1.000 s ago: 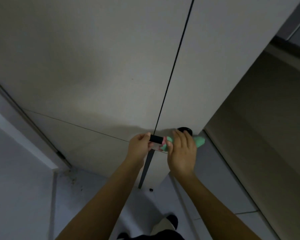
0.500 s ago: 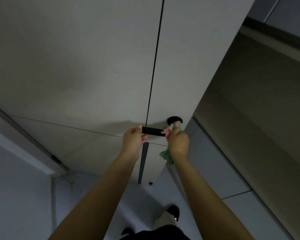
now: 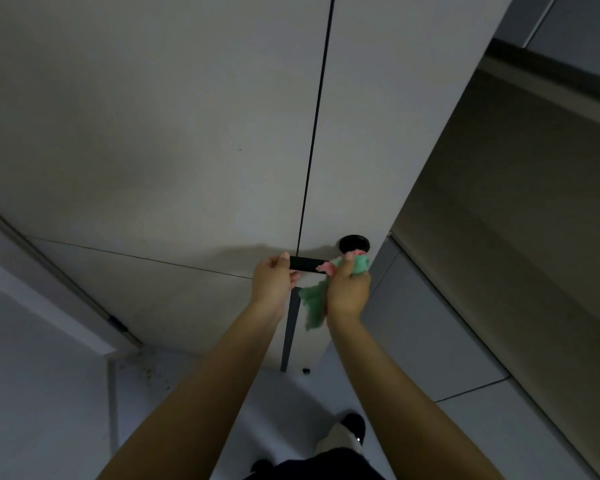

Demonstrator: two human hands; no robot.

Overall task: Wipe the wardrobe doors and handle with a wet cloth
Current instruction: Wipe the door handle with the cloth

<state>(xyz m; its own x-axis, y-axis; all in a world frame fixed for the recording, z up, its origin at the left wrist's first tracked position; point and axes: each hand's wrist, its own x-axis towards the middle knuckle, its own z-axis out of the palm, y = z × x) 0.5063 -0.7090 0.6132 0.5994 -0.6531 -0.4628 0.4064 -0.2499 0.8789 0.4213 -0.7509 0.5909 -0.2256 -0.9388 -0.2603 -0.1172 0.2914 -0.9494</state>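
- Left hand [image 3: 272, 282]: fingers curled round the left end of the black bar handle [image 3: 305, 264], thumb on top.
- Right hand [image 3: 347, 289]: clamped on the green-and-pink cloth [image 3: 314, 303], bunched against the handle's right end; a loose tail of cloth hangs below the fist.
- Hands near each other, bare middle of handle showing between them.
- Black round knob [image 3: 354, 243] just above the right hand, on the right wardrobe door [image 3: 395, 116].
- Left wardrobe door [image 3: 153, 116] meets it at a dark vertical seam.
- Tiled floor [image 3: 465, 341] to the right; shoe [image 3: 352, 424] visible at the bottom.
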